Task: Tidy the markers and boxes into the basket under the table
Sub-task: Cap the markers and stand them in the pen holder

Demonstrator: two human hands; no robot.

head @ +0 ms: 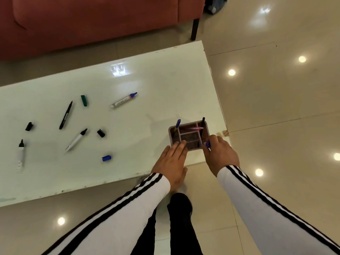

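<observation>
A mauve divided organiser box [189, 142] stands near the right front corner of the white table [128, 85]. A blue marker [177, 123], a black pen [202, 126] and a pink pen [195, 128] stick out of it. My left hand [172, 162] rests flat, fingers touching the box's near left edge. My right hand [219, 153] is at the box's right side, pinching a small blue piece [208, 144]. Loose on the table lie a blue-tipped marker [124, 100], a black pen [65, 115], two black-tipped white markers [76, 139] [20, 153], and caps.
Loose caps: green [84, 100], two black [29, 126] [101, 133], blue [106, 158]. A red sofa [92, 21] stands behind the table. Glossy tile floor [276, 107] lies to the right and in front. My dark trouser legs [180, 218] are below the table edge. No basket shows.
</observation>
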